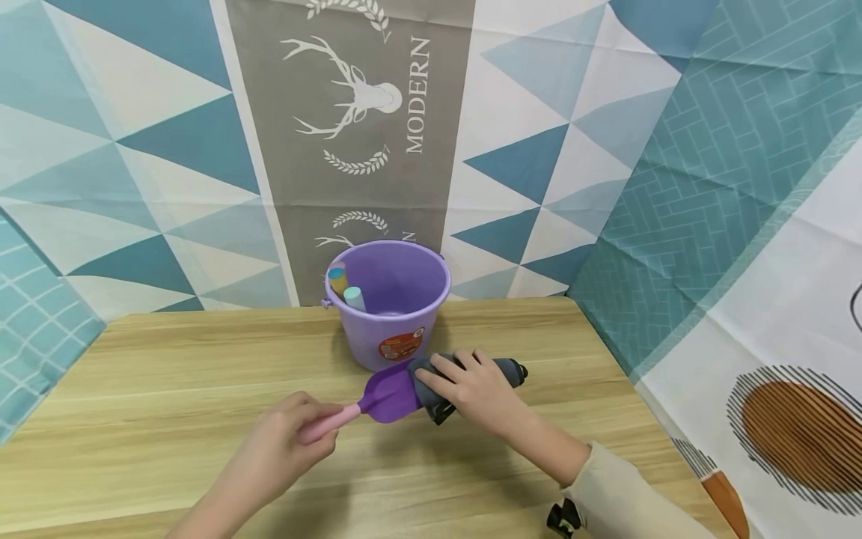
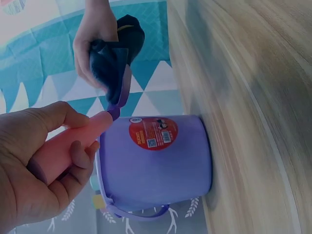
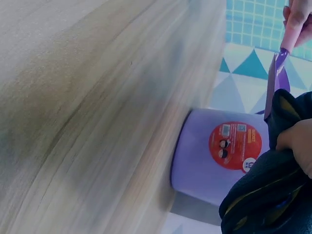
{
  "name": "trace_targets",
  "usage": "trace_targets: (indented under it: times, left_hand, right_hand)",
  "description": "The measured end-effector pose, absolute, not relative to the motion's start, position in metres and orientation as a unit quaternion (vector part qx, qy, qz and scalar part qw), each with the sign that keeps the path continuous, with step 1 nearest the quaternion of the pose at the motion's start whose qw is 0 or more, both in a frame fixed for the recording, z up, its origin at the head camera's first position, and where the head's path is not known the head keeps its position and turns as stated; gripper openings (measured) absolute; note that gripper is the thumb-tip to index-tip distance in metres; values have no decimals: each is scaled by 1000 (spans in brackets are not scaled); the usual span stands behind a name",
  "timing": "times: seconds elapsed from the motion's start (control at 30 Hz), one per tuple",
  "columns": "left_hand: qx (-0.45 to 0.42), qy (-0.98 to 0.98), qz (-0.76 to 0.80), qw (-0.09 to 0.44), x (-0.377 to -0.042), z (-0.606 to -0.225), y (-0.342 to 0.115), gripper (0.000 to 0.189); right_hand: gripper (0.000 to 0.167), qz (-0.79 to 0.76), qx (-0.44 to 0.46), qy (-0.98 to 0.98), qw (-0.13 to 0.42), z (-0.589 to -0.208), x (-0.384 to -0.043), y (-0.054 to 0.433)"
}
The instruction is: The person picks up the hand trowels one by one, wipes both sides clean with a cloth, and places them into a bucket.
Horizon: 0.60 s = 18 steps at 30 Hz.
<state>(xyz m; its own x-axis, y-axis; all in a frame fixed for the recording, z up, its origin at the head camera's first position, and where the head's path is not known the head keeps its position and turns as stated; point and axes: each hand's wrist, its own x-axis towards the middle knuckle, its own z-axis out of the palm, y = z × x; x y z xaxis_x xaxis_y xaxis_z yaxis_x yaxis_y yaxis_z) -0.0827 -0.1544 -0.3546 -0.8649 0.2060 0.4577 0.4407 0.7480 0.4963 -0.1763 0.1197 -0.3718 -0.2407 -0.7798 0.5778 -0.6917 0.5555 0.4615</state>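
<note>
My left hand (image 1: 286, 434) grips the pink handle (image 2: 73, 146) of a toy shovel. The shovel's purple blade (image 1: 387, 397) points right, raised above the table, with its far end covered by a dark grey cloth (image 1: 508, 369). My right hand (image 1: 474, 389) holds that bunched cloth from above, fingers spread over it against the blade. In the right wrist view the cloth (image 3: 258, 195) hangs in thick folds below the fingers. Just behind both hands stands a purple bucket (image 1: 360, 337) with a red label (image 2: 153, 133).
Inside the bucket, at its left, lean a yellow stick with a blue end (image 1: 337, 280) and a mint one (image 1: 354, 298). The wooden table (image 1: 168, 389) ends at a patterned cloth backdrop (image 1: 350, 187), which also hangs along the sides.
</note>
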Motion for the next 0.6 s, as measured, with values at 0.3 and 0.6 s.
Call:
trace_targets:
  times: [0.3, 0.6]
  left_hand:
    - [-169, -923, -312, 152, -86, -353, -137, 23]
    - [-204, -914, -305, 176, -83, -353, -136, 25]
  right_hand:
    - [37, -57, 504, -739, 443, -372, -167, 104]
    - [38, -91, 469, -779, 406, -375, -165, 115]
